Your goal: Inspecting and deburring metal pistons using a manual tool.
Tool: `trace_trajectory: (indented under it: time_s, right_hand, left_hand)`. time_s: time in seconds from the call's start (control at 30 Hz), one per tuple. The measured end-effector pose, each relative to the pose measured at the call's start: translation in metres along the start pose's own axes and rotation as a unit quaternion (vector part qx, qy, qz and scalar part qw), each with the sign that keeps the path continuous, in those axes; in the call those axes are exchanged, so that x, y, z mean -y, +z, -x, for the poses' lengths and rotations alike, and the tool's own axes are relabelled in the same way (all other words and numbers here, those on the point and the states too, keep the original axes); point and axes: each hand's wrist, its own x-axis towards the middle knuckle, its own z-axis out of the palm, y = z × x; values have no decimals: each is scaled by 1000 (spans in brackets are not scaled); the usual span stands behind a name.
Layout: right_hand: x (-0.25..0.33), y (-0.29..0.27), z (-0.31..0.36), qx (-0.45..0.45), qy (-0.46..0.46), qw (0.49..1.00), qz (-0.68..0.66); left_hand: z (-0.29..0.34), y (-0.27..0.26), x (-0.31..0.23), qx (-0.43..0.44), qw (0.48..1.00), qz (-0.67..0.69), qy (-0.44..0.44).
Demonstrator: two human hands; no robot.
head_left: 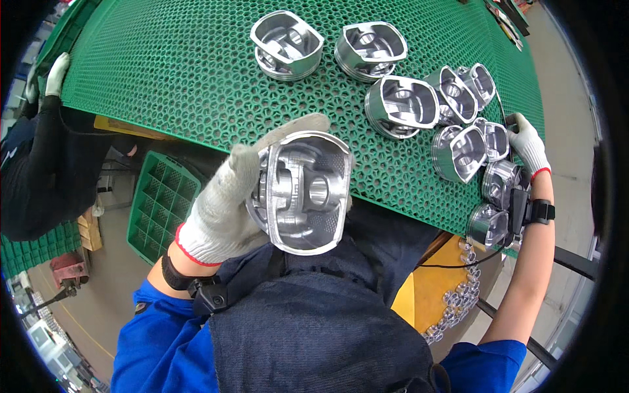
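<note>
Working at the counter [164, 72], with its green honeycomb mat spreading out beyond our fingertips, we have a loose group of machined aluminium pistons [400, 105] lying on it, open skirts turned up, well apart from our left hand and crowding toward our right.

Our left hand [223, 209], in a knit work glove, holds one piston [304, 193] up off the mat, close to us. The fingers [288, 131] wrap behind the crown and skirt, closed on the piston, while its hollow underside with the pin bosses faces us.

Our right hand [527, 144], also gloved, rests at the far edge of the mat, fingers curled down just beside the nearest pistons; we cannot tell whether they grip anything.

We judge this piston to be rigid and fairly weighty for its size, with smooth, bright walls that could slide on bare skin; the glove helps. The skirt edges look thin and sharp-cornered, so the safer hold is around the ring belt and crown, or with fingertips hooked inside on the pin bosses.
</note>
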Motion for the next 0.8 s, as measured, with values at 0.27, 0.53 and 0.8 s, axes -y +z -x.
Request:
trace_trajectory:
  time_s: [0.27,0.53,0.8]
  right_hand:
    - [-40,4,-6,-99,-33,985,-137]
    - [-58,-44,46,-372,-136,791,-466]
    - [67,-4,260,-89,-124,857,-492]
  left_hand:
    - [-4,-4,2,105,980,166,-43]
    - [4,14,-1,76,961,256,-70]
    - [7,39,16,32,974,221,-29]
